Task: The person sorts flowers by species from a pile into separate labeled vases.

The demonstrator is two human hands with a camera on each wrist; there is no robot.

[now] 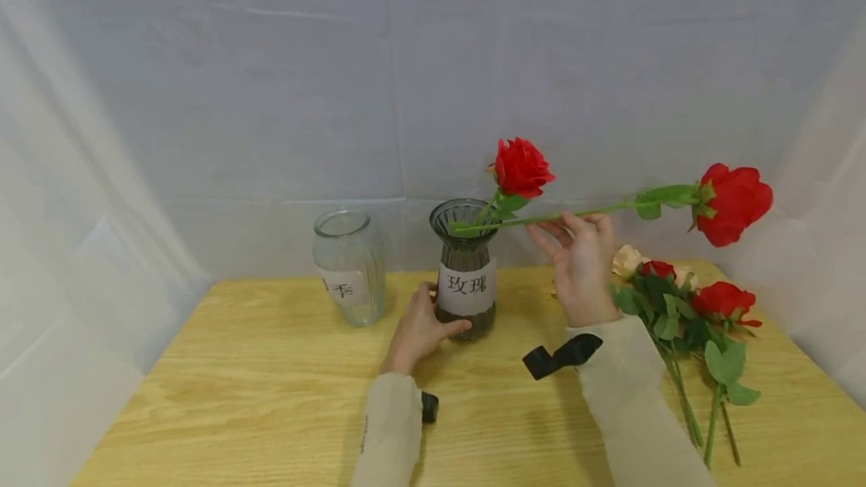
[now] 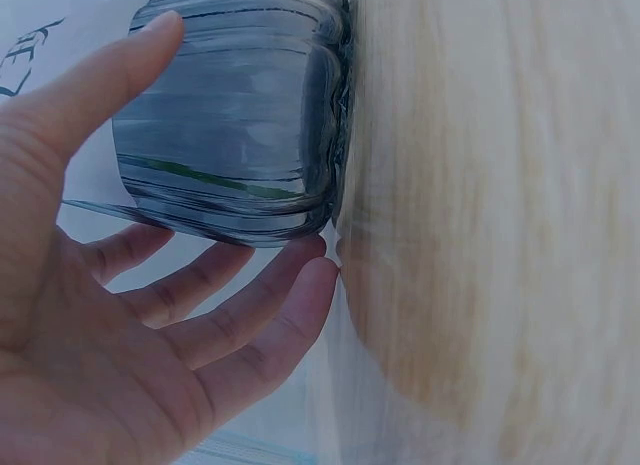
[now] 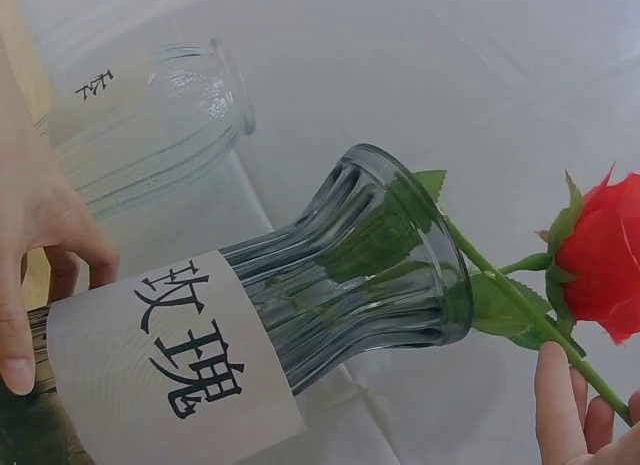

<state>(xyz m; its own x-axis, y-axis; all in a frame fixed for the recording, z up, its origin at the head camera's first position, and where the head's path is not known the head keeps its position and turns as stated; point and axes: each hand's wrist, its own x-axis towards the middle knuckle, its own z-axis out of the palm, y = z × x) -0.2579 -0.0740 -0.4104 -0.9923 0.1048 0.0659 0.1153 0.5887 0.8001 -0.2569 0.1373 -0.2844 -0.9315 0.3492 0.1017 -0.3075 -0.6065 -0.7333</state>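
Observation:
A grey ribbed glass vase (image 1: 467, 255) with a white lettered label (image 3: 180, 360) stands upright on the table. My left hand (image 1: 421, 329) holds its lower part, thumb across the front and fingers along the side; in the left wrist view the fingers (image 2: 255, 325) curve beside the base. One red rose (image 1: 522, 167) stands in this vase, leaning right. With my right hand (image 1: 582, 273) I pinch the stem of another red rose (image 1: 734, 205). That stem lies nearly level, its leafy lower end at the vase mouth; whether the tip is inside I cannot tell.
A clear glass vase (image 1: 348, 258) with a partly visible label stands to the left. Several red and pale flowers (image 1: 724, 303) lie in a bunch at the right, stems towards the front. Pale sheeting (image 1: 304, 96) hangs behind the wooden table (image 1: 284, 397).

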